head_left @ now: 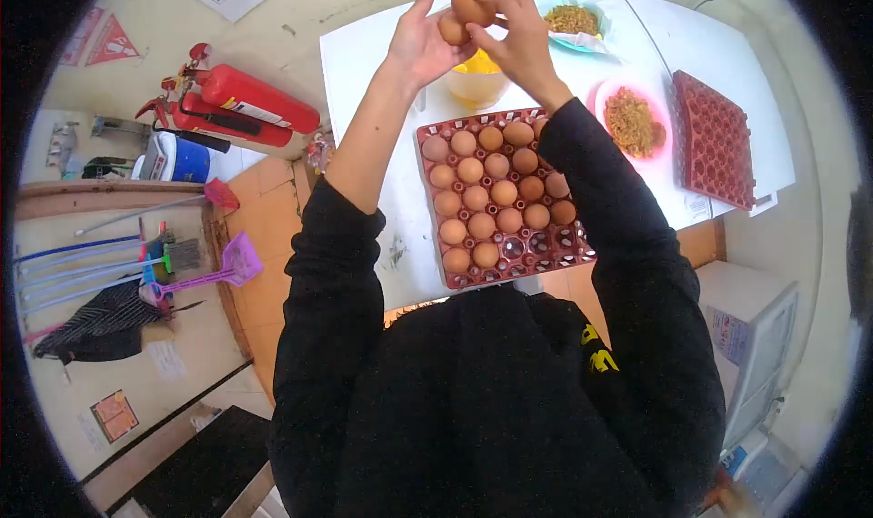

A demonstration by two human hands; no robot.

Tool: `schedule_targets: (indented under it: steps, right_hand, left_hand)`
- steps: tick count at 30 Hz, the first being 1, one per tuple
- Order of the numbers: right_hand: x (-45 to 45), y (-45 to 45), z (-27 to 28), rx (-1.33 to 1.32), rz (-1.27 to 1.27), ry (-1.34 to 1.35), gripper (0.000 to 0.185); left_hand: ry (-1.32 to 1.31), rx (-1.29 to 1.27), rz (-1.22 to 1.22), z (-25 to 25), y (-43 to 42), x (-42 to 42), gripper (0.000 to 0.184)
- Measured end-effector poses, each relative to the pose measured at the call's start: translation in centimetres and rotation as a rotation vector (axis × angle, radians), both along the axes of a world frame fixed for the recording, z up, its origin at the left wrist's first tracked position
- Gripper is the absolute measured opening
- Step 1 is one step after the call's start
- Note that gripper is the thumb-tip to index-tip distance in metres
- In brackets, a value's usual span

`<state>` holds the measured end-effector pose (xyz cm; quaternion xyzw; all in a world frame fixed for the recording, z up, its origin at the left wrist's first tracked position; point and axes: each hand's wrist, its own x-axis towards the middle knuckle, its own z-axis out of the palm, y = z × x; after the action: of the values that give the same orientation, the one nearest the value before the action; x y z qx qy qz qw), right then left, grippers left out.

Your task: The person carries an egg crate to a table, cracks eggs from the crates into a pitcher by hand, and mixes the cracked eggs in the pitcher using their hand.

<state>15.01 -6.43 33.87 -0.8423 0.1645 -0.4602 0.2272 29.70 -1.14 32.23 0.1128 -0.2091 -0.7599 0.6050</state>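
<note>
Above a clear bowl (478, 89) with yellow contents, my left hand (426, 45) has its palm turned up and its thumb apart, with a brown egg (453, 30) resting at its fingers. My right hand (523, 40) grips another brown egg (471, 7) between thumb and fingers, close beside the first. Nearer my body, a dark red egg tray (438, 275) holds several rows of brown eggs, with some bare cups at its near right corner. My right sleeve hides part of the tray's right side.
On the white table (400, 245), right of the tray, are a pink plate of food (632, 122) and a stacked red tray (717, 140). A green-rimmed dish of food (573, 22) stands at the back. Red fire extinguishers (259, 98) are at the left wall.
</note>
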Motion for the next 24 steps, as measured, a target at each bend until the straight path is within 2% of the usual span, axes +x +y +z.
schedule_targets:
  steps: [1,2,4,5,6,7,8,9,10,12,13,14,16,18,19,21,22,24]
  right_hand:
    - [0.3,-1.3,-0.9,0.219,0.061,-0.056,0.037]
    - [0.2,-2.5,-1.2,0.217,0.064,-0.057,0.037]
    - [-0.5,-4.5,-1.7,0.911,0.346,-0.135,0.035]
    - [-0.7,-4.8,-1.7,1.161,0.487,-0.254,0.033]
    - [-0.8,-5.0,-1.8,1.162,0.486,-0.253,0.033]
    - [-1.0,-5.3,-1.8,1.35,0.534,-0.246,0.033]
    - [-1.0,-5.4,-1.8,1.538,0.583,-0.237,0.033]
    - [-0.9,-5.4,-1.9,1.498,0.603,-0.208,0.036]
    - [-0.8,-5.3,-2.0,1.498,0.604,-0.208,0.036]
    - [-0.6,-4.9,-2.0,1.158,0.375,0.014,0.037]
    - [-0.7,-5.5,-2.4,1.158,0.375,0.011,0.037]
    - [-0.6,-6.1,-2.5,0.956,0.369,0.026,0.038]
    - [-0.7,-7.0,-3.0,0.756,0.36,0.041,0.039]
    - [-0.5,-6.4,-1.3,0.984,0.138,0.166,0.036]
    - [-0.3,-6.2,-1.0,0.862,0.088,0.182,0.038]
    - [0.1,-7.2,-1.2,0.781,0.105,0.278,0.038]
    - [0.2,-7.7,-1.4,0.697,0.121,0.374,0.037]
    - [0.3,-8.0,-1.3,0.707,0.174,0.37,0.039]
  left_hand:
    - [-0.097,0.09,0.062,-0.4,-0.2,0.2,0.07]
    - [-0.194,0.179,0.126,-0.2,-0.3,0.3,0.07]
    - [-0.244,0.189,0.155,-0.8,-0.9,1.0,0.066]
    - [-0.314,0.188,0.229,-0.6,-1.1,1.0,0.059]
    - [-0.383,0.188,0.302,-0.5,-1.4,0.8,0.054]
    - [-0.381,0.188,0.302,-0.8,-1.7,0.6,0.054]
    - [-0.487,0.119,0.392,-1.0,-2.1,0.2,0.048]
    - [-0.593,0.049,0.481,-1.1,-2.4,0.0,0.044]
    - [-0.594,0.049,0.482,-1.3,-2.6,-0.1,0.044]
    - [-0.611,0.083,0.528,-0.9,-2.6,-0.5,0.041]
    - [-0.613,0.082,0.526,-0.8,-2.6,-0.4,0.041]
    - [-0.609,0.106,0.507,-1.0,-2.7,-0.1,0.044]
    - [-0.606,0.131,0.487,-1.7,-3.0,0.8,0.046]
    - [-0.605,-0.037,0.284,-2.4,-3.7,1.6,0.048]
    - [-0.606,-0.036,0.282,-3.0,-3.9,1.4,0.048]
    - [-0.716,-0.012,0.463,-2.1,-3.1,-0.3,0.043]
    - [-0.718,-0.012,0.462,-1.7,-2.8,-0.4,0.043]
    - [-0.902,-0.028,0.432,-1.4,-2.5,-0.1,0.042]
